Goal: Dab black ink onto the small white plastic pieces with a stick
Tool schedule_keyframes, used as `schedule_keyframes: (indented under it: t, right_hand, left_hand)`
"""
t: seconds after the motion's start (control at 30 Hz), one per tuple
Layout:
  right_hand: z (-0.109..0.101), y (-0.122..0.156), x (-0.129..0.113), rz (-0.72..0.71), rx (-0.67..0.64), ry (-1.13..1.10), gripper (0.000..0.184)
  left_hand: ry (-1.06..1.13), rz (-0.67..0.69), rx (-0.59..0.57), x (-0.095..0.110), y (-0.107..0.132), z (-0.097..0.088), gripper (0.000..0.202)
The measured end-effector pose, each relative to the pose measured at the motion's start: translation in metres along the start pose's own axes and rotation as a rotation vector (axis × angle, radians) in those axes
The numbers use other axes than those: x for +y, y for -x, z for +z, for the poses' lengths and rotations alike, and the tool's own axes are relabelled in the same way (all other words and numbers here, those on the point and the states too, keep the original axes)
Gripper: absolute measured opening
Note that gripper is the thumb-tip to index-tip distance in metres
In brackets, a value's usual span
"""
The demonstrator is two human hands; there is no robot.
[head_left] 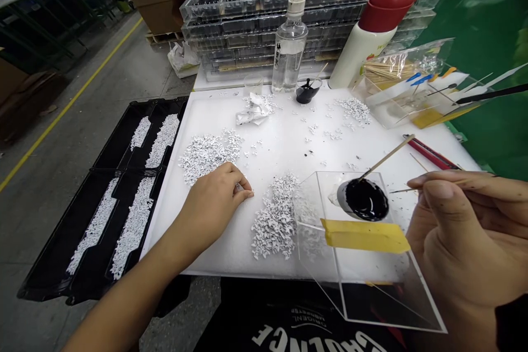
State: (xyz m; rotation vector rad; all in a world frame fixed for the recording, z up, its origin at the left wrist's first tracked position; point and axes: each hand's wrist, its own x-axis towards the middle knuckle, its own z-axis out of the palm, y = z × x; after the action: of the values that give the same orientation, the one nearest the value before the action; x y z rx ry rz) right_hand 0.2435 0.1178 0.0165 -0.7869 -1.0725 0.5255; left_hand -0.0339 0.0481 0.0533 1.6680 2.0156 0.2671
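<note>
My left hand [220, 190] rests over the white board, thumb and index finger pinched together. A tiny white piece seems to show at their tips, mostly hidden. Beside it lie two piles of small white pieces, one pile [206, 154] behind the hand and another pile [274, 220] to its right. My right hand [466, 231] grips a thin pointed stick [406, 190] with a dark tip. Left of that tip, a small cup of black paint [366, 199] stands on a clear acrylic stand [342, 280] with yellow tape [365, 235]; a wooden stick [388, 155] leans in the cup.
Black trays [88, 198] holding white pieces stand at the left. Toward the back are a crumpled tissue [256, 110], a clear bottle [290, 49], a cup of black liquid [306, 93], a red-capped flask [365, 44] and stacked clear trays [231, 38]. A red-handled tool [431, 154] lies right.
</note>
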Motion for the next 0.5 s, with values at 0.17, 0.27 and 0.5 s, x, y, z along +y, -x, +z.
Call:
schedule_keyframes:
  t: [0.17,0.27,0.5]
  right_hand:
    - [0.0,0.001,0.0,-0.011,-0.016,-0.001,0.022]
    - [0.001,-0.001,0.001,-0.029,-0.02,-0.021,0.021]
    - [0.004,-0.005,-0.012,-0.157,-0.041,-0.043,0.02]
  left_hand:
    - [0.038,-0.006,0.006,-0.001,0.0,0.0,0.008]
    - [0.059,0.005,0.018,-0.002,-0.001,0.003,0.01]
    - [0.152,0.157,0.192,0.003,0.01,-0.001,0.013]
